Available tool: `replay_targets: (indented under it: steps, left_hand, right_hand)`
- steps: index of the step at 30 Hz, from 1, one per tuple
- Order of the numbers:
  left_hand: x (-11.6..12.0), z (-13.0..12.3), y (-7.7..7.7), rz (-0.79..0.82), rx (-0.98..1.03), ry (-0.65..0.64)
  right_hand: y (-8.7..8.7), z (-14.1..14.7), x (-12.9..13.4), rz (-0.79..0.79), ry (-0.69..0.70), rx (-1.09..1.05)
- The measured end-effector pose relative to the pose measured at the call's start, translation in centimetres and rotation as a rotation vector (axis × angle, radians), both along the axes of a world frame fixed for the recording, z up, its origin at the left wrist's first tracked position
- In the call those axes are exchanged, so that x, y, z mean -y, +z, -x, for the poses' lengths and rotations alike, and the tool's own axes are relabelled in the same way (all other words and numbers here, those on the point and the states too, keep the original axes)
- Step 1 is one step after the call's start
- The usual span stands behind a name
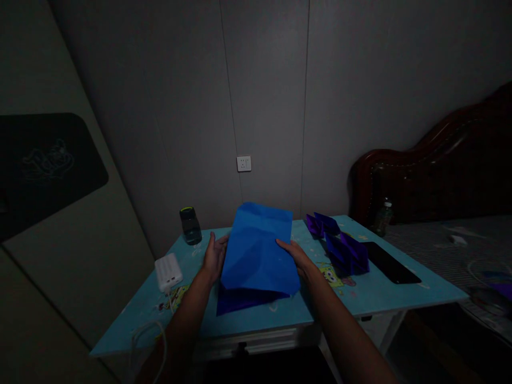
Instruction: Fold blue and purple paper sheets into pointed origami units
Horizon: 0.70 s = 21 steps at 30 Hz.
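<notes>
A large creased sheet of blue paper point(260, 245) is in front of me above the table, its darker purple-blue underside showing at the near edge. My right hand point(295, 256) grips the right edge, thumb on top and the fingers mostly hidden beneath. At the left edge is my left hand point(215, 257), thumb raised and fingers spread alongside the paper; whether they touch it is hard to see. Two folded purple-blue paper pieces stand to the right, a nearer one point(347, 253) and a farther one point(322, 225).
On the light-blue patterned table point(288, 314), a white power bank point(168, 272) with a cable and a dark water bottle point(190, 226) stand left. A black flat tablet-like slab point(390, 262) lies right. Beyond the table are a bed and a clear bottle point(384, 218). The room is dim.
</notes>
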<state>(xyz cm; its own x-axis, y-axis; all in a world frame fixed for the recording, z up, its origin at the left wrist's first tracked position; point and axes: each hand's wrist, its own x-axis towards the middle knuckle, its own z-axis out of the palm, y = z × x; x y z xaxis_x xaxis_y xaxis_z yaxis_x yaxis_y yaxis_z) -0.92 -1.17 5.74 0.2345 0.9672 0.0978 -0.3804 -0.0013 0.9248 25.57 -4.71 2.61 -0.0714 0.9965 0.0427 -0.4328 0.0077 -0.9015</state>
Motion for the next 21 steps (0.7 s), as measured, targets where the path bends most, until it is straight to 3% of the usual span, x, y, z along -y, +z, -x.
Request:
replay_targets:
  steps: [5,10,21]
  left_hand:
    - [-1.0,1.3,0.1,0.082,-0.063,-0.097]
    - [-0.8,2.2,0.1,-0.030,-0.205,0.064]
    - [-2.2,2.2,1.1,-0.159,-0.372,0.432]
  right_hand:
    - [-0.1,0.2,0.7,0.070,0.218,0.171]
    - [0.0,0.2,0.9,0.101,0.311,0.270]
    - [-0.6,0.3,0.3,0.104,0.285,0.281]
